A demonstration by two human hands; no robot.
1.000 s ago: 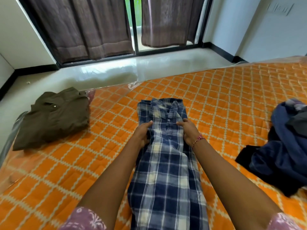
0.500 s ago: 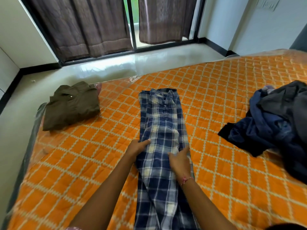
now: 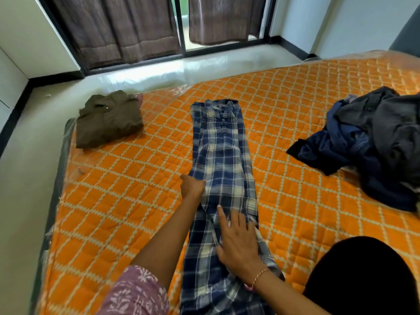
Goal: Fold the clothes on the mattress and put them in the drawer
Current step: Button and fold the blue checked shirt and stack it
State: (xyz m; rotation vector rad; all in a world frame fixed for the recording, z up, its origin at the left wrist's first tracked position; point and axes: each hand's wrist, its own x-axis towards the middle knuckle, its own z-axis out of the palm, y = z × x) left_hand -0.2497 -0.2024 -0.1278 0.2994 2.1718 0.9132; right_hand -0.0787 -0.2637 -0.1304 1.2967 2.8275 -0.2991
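Observation:
A blue plaid shirt point(image 3: 221, 155) lies folded into a long narrow strip down the middle of the orange quilted mattress point(image 3: 295, 212), collar at the far end. My left hand point(image 3: 193, 186) rests at the strip's left edge about halfway down; its fingertips are hidden by the cloth. My right hand point(image 3: 238, 242) lies flat on the cloth nearer to me, fingers straight and spread. A folded olive-brown shirt point(image 3: 109, 119) sits at the mattress's far left corner. A heap of unfolded dark blue and grey clothes point(image 3: 372, 142) lies at the right.
The mattress is wrapped in clear plastic and lies on a pale floor point(image 3: 27, 178). Brown curtains point(image 3: 127, 28) hang over a glass door at the back. A dark shape point(image 3: 368, 278), perhaps my knee, fills the lower right corner. No drawer is in view.
Both hands have slid down the plaid shirt from near the collar toward me, the right hand further than the left. The view has pulled back and swung right.

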